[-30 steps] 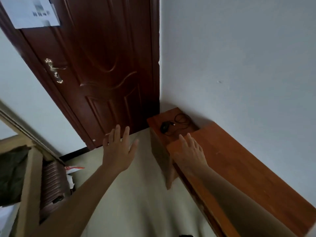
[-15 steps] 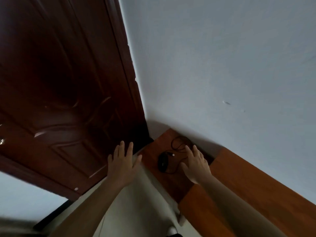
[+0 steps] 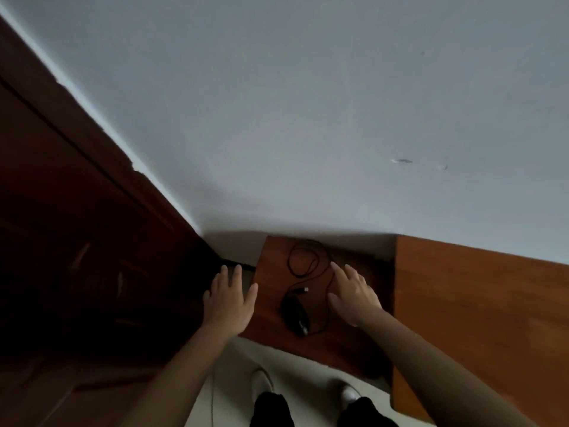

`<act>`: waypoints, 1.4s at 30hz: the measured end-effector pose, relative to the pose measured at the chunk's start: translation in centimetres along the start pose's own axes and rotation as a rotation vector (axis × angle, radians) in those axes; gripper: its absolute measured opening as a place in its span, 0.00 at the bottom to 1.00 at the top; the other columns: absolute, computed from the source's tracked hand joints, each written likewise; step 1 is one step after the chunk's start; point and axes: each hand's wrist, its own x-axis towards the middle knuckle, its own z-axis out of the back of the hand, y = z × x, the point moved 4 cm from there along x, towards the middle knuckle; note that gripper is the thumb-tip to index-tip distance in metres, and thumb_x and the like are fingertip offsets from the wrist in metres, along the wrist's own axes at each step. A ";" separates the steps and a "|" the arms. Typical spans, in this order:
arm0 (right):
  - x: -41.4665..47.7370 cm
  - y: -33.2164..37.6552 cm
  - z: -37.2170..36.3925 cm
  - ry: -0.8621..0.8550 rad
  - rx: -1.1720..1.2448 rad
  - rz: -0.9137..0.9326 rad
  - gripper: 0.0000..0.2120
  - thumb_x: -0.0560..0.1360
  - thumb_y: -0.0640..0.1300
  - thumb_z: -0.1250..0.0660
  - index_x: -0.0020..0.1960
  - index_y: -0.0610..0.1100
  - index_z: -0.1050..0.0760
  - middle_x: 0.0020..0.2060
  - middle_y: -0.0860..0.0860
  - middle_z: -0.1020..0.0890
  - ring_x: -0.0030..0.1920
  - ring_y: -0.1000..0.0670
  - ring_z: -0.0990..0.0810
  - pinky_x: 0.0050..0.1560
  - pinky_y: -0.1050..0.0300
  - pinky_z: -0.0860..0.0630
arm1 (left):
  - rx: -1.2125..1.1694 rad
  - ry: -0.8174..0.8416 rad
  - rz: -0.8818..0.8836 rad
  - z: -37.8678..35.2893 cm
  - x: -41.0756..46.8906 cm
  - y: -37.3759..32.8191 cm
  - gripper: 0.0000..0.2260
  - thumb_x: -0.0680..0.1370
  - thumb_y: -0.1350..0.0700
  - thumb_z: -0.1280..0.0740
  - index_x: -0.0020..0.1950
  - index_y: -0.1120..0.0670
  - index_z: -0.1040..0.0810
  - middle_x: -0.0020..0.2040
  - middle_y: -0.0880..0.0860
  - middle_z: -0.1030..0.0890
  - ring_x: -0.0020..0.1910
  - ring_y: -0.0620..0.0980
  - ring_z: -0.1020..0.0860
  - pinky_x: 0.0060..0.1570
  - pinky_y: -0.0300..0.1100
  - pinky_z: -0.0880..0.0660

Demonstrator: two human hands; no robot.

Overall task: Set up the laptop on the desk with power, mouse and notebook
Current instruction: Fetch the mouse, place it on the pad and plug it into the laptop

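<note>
Dark wooden door (image 3: 77, 241) at nine o'clock, left hand (image 3: 229, 298) fingers spread and empty, low wooden stand (image 3: 354, 343) at six o'clock against a pale wall (image 3: 308, 118), black corded mouse (image 3: 295, 315) resting on it, right hand (image 3: 354, 295) fingers apart over its cable (image 3: 303, 260), higher wooden desk (image 3: 477, 318) at four o'clock

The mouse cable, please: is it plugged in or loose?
Loose: the mouse cable lies looped on the low cabinet, its plug end free beside the mouse.
</note>
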 end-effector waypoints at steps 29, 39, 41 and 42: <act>2.9 0.9 -19.6 -0.494 0.569 -0.479 0.34 0.72 0.64 0.32 0.70 0.45 0.33 0.57 0.51 0.29 0.56 0.49 0.24 0.50 0.57 0.29 | -0.030 0.036 -0.320 -19.7 13.4 6.9 0.15 0.79 0.52 0.34 0.62 0.58 0.21 0.66 0.62 0.26 0.66 0.62 0.30 0.60 0.59 0.27; 0.2 -5.0 -21.6 -0.404 0.568 -0.642 0.35 0.68 0.59 0.25 0.68 0.49 0.34 0.60 0.52 0.31 0.58 0.48 0.23 0.50 0.55 0.27 | -0.523 0.200 -0.214 -21.9 13.1 -2.9 0.17 0.83 0.45 0.42 0.52 0.55 0.19 0.49 0.51 0.23 0.54 0.56 0.24 0.56 0.55 0.26; 0.0 -5.7 -22.0 -0.395 0.530 -0.661 0.34 0.68 0.58 0.24 0.69 0.49 0.34 0.61 0.50 0.30 0.59 0.45 0.24 0.49 0.55 0.29 | -0.563 0.204 -0.281 -22.1 12.2 -4.6 0.25 0.83 0.42 0.47 0.46 0.58 0.21 0.44 0.50 0.22 0.52 0.53 0.24 0.57 0.53 0.28; 0.0 -6.0 -22.1 -0.385 0.512 -0.660 0.34 0.68 0.57 0.25 0.69 0.49 0.34 0.62 0.49 0.30 0.60 0.44 0.25 0.49 0.54 0.29 | -0.578 0.213 -0.301 -22.2 11.8 -5.3 0.29 0.82 0.38 0.51 0.45 0.60 0.21 0.43 0.49 0.23 0.51 0.52 0.24 0.57 0.50 0.30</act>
